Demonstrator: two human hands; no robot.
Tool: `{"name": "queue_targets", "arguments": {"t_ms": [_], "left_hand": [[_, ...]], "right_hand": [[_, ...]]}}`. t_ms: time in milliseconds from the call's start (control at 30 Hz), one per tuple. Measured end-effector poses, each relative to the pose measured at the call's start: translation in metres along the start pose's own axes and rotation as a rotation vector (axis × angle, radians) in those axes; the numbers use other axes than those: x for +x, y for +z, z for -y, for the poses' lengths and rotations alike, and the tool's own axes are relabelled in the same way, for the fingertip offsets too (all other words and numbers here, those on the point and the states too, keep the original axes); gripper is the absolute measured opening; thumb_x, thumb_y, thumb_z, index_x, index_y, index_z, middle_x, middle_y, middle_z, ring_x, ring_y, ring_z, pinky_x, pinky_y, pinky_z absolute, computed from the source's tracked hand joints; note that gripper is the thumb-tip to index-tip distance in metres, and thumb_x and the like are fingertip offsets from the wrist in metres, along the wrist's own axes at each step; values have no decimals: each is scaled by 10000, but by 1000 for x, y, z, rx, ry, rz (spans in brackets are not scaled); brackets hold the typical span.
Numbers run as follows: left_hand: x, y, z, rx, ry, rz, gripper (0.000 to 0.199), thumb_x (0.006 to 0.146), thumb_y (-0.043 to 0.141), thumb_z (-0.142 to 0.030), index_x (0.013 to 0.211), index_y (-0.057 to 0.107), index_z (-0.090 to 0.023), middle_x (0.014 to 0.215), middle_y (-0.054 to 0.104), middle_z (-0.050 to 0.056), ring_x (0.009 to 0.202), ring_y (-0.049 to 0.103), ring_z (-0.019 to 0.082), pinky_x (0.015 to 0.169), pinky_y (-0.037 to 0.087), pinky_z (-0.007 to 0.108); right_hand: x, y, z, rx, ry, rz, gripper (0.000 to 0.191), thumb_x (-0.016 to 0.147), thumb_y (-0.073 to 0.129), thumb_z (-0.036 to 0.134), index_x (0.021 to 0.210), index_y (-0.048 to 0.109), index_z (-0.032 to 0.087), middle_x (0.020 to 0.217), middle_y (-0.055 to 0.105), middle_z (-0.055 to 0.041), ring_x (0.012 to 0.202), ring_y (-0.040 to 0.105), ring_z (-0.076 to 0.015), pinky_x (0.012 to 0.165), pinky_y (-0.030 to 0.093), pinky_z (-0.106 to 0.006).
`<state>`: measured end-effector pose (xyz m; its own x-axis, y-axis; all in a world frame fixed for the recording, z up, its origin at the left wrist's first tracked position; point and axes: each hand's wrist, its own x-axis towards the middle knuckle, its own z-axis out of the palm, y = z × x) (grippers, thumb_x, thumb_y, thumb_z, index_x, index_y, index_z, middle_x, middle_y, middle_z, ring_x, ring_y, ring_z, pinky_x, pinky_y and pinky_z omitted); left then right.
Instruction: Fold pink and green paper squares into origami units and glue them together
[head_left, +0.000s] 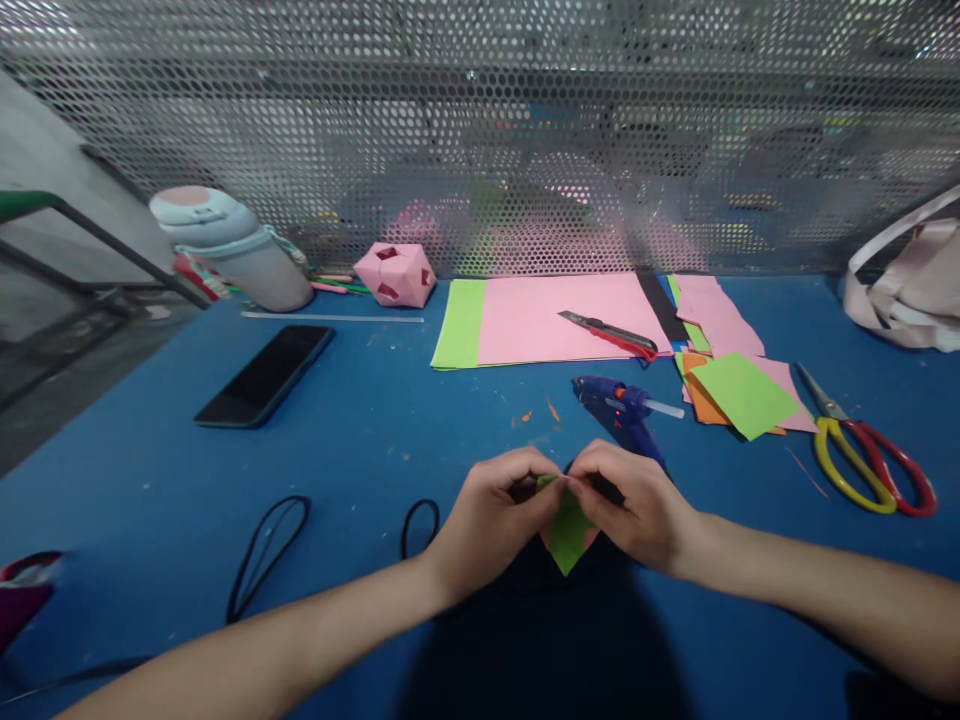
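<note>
Just above the blue table, my left hand (499,515) and my right hand (634,500) meet fingertip to fingertip, both pinching the top of a small piece of green paper (568,535). The paper hangs with a pointed corner downward, and some orange-pink shows along its lower edges. My fingers hide its upper part. Right behind my right hand lies a dark blue glue gun (616,400) with a clear glue stick in its back end. Green and orange paper squares (746,393) lie farther to the right.
Scissors (855,445) with yellow and red handles lie at right. Behind are pink sheets (555,315) with a utility knife (611,333), and a pink paper polyhedron (397,274). A phone (266,375), tumbler (240,250) and black cord (266,555) sit left. Perforated metal (472,130) borders the back.
</note>
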<state>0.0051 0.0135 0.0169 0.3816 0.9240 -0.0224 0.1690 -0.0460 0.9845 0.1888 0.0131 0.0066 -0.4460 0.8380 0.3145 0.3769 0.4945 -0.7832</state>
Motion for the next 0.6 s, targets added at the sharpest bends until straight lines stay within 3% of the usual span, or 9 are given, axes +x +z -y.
{"name": "queue_targets", "arguments": {"t_ms": [333, 500, 600], "left_hand": [[0, 1, 3, 358, 141, -14, 97, 768, 562, -115, 733, 642, -159, 675, 609, 5, 621, 545, 111, 596, 428, 221], [2, 0, 6, 351, 138, -55, 89, 782, 556, -124, 739, 626, -158, 694, 599, 1, 615, 529, 100, 589, 412, 216], [3, -1, 6, 332, 131, -112, 88, 802, 566, -167, 720, 597, -155, 677, 574, -8, 593, 500, 90, 563, 391, 208]], "right_hand": [[-11, 5, -15, -236, -62, 146, 187, 942, 377, 222, 826, 518, 180, 768, 524, -20, 656, 485, -117, 590, 401, -258], [-10, 7, -16, -124, -11, 157, 157, 940, 385, 194, 893, 534, 191, 793, 530, -17, 712, 525, -118, 652, 442, -256], [-8, 4, -11, -34, -42, 85, 183, 925, 408, 176, 1058, 533, 187, 875, 565, -43, 802, 560, -133, 715, 468, -266]]}}
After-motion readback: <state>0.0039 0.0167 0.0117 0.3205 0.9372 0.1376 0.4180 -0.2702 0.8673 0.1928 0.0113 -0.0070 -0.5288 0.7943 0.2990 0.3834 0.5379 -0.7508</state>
